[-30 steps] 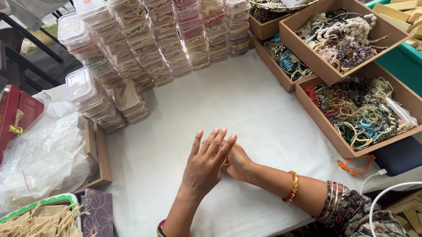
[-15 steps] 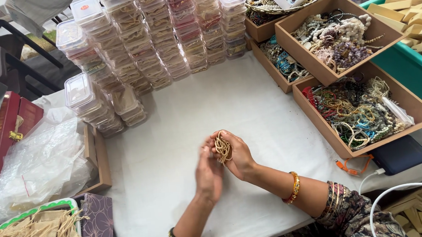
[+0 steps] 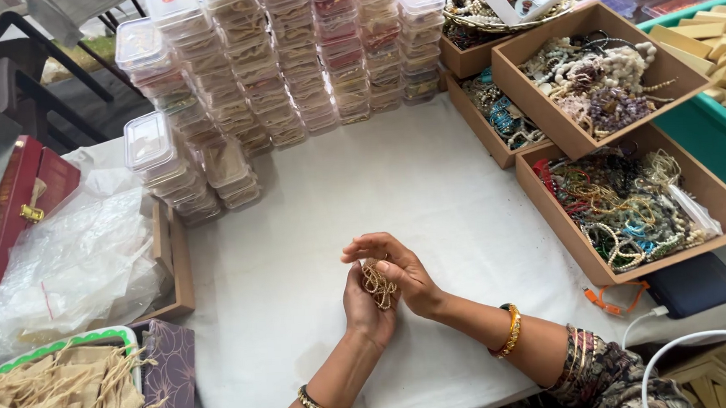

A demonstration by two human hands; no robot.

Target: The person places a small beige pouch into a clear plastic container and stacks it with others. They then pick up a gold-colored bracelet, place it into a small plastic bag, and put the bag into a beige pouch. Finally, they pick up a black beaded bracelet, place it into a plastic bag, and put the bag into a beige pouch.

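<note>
Between the two hands, low on the white cloth (image 3: 429,191), a small tangle of gold beads (image 3: 379,285) is cupped. Left hand (image 3: 366,306) sits palm-up beneath the beads, fingers curled round them; right hand (image 3: 401,269) arches over the top, fingertips bent down onto the tangle, so both hands are closed together on it. Each wrist wears a gold bangle (image 3: 510,331). Up and right of the hands stand open cardboard trays (image 3: 538,181) heaped with mixed bracelets. Up and left rise stacks of clear plastic boxes (image 3: 287,57). Far left lie crumpled plastic bags (image 3: 73,264), and below them a tray of beige drawstring pouches (image 3: 48,404). A dark blue power bank (image 3: 694,284) lies right of the right forearm.
</note>
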